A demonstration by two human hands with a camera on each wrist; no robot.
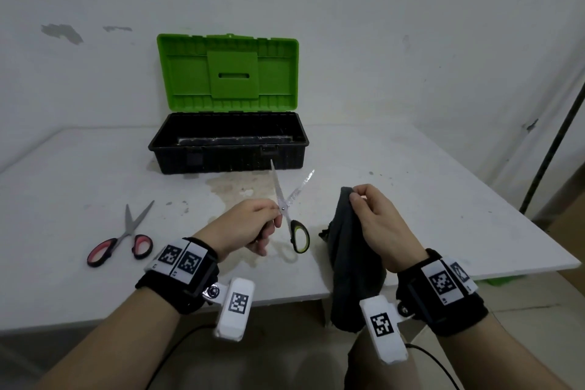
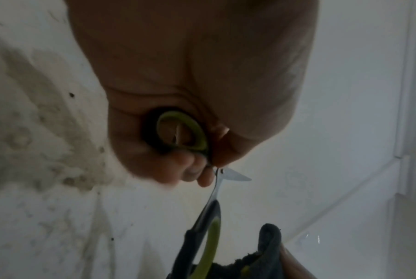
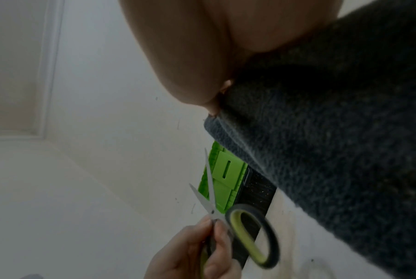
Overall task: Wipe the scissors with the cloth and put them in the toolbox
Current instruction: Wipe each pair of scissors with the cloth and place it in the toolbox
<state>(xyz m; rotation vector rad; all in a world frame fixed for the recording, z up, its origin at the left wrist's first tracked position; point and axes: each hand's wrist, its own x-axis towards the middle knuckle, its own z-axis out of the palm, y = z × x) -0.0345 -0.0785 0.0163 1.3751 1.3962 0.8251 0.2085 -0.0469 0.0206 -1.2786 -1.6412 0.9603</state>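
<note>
The left hand (image 1: pixel 245 225) is curled round one handle loop of the green-and-black-handled steel scissors (image 1: pixel 289 204), thumb and forefinger pinching near the pivot screw. The left wrist view shows that loop ringed by the curled fingers (image 2: pixel 190 169). The scissors are held in the air above the white table (image 1: pixel 443 215), just in front of the toolbox, blades spread in a V and pointing up and away from the person. The free handle loop hangs down to the right; it is black outside with a yellow-green lining. The blades are bright metal, narrow and pointed.

The right hand (image 1: pixel 376 222) pinches the top edge of a dark grey fleecy cloth (image 1: pixel 351 263) between thumb and curled fingers. The cloth hangs down in a long fold past the table's front edge, just beside the scissors but not touching them.

Behind the scissors stands a plastic toolbox with a black tub and a bright green lid (image 1: pixel 228 139). The lid is swung up against the wall, its ribbed inner face and slotted centre panel towards the person. Inside the tub only a dark floor with a long raised strip shows; whether anything lies there I cannot tell.

To the left, flat on the table and well apart from both hands, lies a second pair of scissors with red-and-black handles (image 1: pixel 122 239), blades parted.
</note>
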